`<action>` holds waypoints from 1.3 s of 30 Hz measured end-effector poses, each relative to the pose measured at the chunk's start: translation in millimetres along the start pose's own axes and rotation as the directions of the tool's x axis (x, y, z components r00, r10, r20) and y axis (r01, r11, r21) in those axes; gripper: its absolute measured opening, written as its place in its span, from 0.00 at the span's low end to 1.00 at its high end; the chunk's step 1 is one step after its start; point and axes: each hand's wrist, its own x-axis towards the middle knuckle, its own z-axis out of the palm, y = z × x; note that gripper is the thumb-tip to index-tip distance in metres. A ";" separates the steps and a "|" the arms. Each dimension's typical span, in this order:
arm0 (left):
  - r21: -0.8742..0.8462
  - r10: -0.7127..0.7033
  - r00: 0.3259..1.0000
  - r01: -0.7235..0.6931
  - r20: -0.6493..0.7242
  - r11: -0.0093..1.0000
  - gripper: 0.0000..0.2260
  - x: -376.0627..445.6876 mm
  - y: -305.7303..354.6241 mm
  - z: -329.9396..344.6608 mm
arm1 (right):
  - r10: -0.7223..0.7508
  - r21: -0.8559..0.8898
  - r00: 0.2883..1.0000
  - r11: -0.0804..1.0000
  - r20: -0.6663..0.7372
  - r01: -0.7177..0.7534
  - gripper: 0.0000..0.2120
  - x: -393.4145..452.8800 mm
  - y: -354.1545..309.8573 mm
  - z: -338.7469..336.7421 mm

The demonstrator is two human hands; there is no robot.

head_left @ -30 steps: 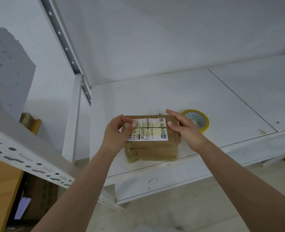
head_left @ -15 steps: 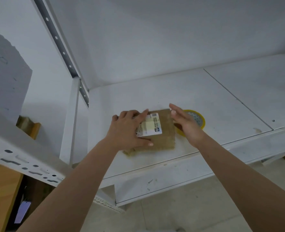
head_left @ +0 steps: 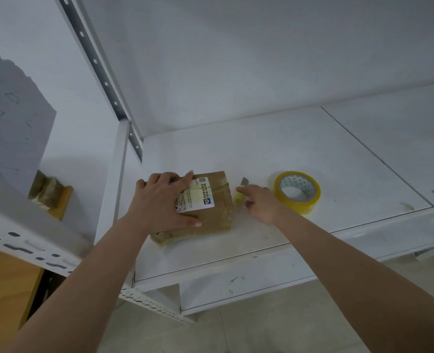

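Note:
A brown cardboard parcel [head_left: 210, 215] with a white shipping label lies flat near the front of the white shelf [head_left: 300, 154]. My left hand [head_left: 159, 202] presses down on its top with fingers spread, covering part of the label. Just right of the parcel lies a yellow utility knife [head_left: 239, 198], its blade tip pointing away from me. My right hand [head_left: 259, 203] is on the knife. The index finger lies across it and the thumb sits below, pinching the yellow body. Most of the knife handle is hidden by that hand.
A roll of yellow tape [head_left: 297, 192] lies flat on the shelf right of my right hand. A perforated metal upright [head_left: 96, 62] and shelf rail [head_left: 27, 240] stand at the left. The wall closes off the back, and a seam [head_left: 373, 154] divides the shelf boards.
The parcel was held up in both hands and now lies flat on the shelf. My left hand shifted onto its top. My right hand left the parcel and moved right onto the knife.

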 end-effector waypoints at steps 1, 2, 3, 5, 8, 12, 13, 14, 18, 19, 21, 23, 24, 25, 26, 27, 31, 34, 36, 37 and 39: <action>-0.003 -0.007 1.000 0.007 0.005 1.000 0.51 -0.4 -1.4 0.6 | -0.015 -0.077 0.999 0.997 0.040 0.018 0.25 4.0 -2.3 3.7; -0.009 -0.014 1.000 0.014 0.011 1.000 0.51 -0.8 -2.6 1.3 | -0.014 -0.139 0.997 0.990 0.072 0.024 0.24 7.8 -4.6 6.8; -0.014 -0.022 1.000 0.022 0.018 1.000 0.51 -0.9 -3.4 1.9 | -0.009 -0.195 0.997 0.980 0.077 0.024 0.23 10.7 -6.1 9.0; -0.015 -0.031 0.999 0.032 0.031 0.999 0.51 -0.9 -4.0 3.5 | 0.005 -0.268 1.000 0.964 -0.004 -0.006 0.18 14.0 -8.2 9.4; -0.019 -0.029 0.999 0.029 0.033 0.999 0.51 -1.4 -2.9 6.0 | 0.021 -0.300 0.981 0.951 -0.192 -0.079 0.12 14.1 -8.6 8.0; -0.018 -0.024 0.999 0.025 0.026 1.000 0.51 1.8 -3.3 6.7 | 0.176 -0.105 0.954 0.973 -0.244 -0.207 0.17 16.7 -9.3 3.2; -0.017 -0.021 0.999 0.022 0.027 1.000 0.51 3.1 -3.4 6.2 | 0.200 -0.063 0.953 0.974 -0.226 -0.219 0.18 17.7 -9.4 1.8; -0.017 -0.018 0.999 0.019 0.028 1.000 0.51 4.5 -3.5 5.6 | 0.215 -0.032 0.955 0.973 -0.204 -0.226 0.19 17.9 -8.8 0.8; -0.022 -0.002 0.999 0.003 0.032 1.000 0.51 11.9 -0.1 2.2 | 0.209 -0.022 0.963 0.976 -0.170 -0.216 0.17 12.9 -4.1 -2.7; -0.012 0.004 0.999 -0.003 0.032 1.000 0.51 14.3 1.2 1.0 | 0.203 -0.003 0.964 0.978 -0.172 -0.206 0.14 10.9 -2.7 -6.0; 0.014 0.016 1.000 -0.016 0.024 1.000 0.51 18.7 5.1 -2.1 | 0.199 0.097 0.955 0.979 -0.220 -0.182 0.05 7.6 1.3 -18.6; 0.048 0.037 0.999 -0.037 0.005 0.998 0.51 23.0 11.0 -5.6 | 0.235 0.237 0.908 0.959 -0.348 -0.157 0.06 4.0 9.5 -38.0; 0.063 0.050 0.999 -0.050 -0.008 0.997 0.51 25.4 14.7 -7.1 | 0.272 0.301 0.865 0.942 -0.421 -0.149 0.08 1.7 15.8 -49.2; 0.064 0.061 0.998 -0.060 -0.021 0.996 0.52 28.4 19.2 -9.4 | 0.311 0.348 0.818 0.926 -0.484 -0.146 0.09 -1.3 23.6 -60.8; 0.048 0.066 0.997 -0.065 -0.034 0.997 0.51 31.9 24.1 -12.7 | 0.351 0.375 0.771 0.913 -0.531 -0.158 0.10 -4.6 33.4 -71.5; 0.023 0.068 0.997 -0.067 -0.048 0.997 0.51 35.8 29.3 -16.5 | 0.398 0.390 0.728 0.900 -0.558 -0.193 0.11 -8.3 45.2 -80.2; 0.012 0.122 0.988 -0.121 -0.097 0.993 0.52 48.7 52.0 -23.6 | 0.571 0.383 0.635 0.821 -0.521 -0.424 0.12 -27.2 98.0 -88.1; 0.001 0.145 0.987 -0.145 -0.067 0.989 0.52 53.9 66.0 -17.7 | 0.633 0.368 0.632 0.774 -0.447 -0.515 0.13 -38.8 124.4 -73.0; 0.001 0.145 0.989 -0.146 -0.040 0.989 0.52 55.7 71.1 -11.4 | 0.648 0.375 0.649 0.761 -0.399 -0.529 0.14 -43.3 131.9 -65.6; 0.005 0.144 0.989 -0.144 -0.024 0.990 0.52 55.5 72.5 -8.0 | 0.653 0.377 0.662 0.756 -0.369 -0.536 0.16 -44.2 133.4 -63.2; 0.016 0.135 0.991 -0.135 0.012 0.991 0.52 53.5 73.0 -0.4 | 0.635 0.327 0.685 0.772 -0.358 -0.545 0.20 -43.4 131.5 -62.1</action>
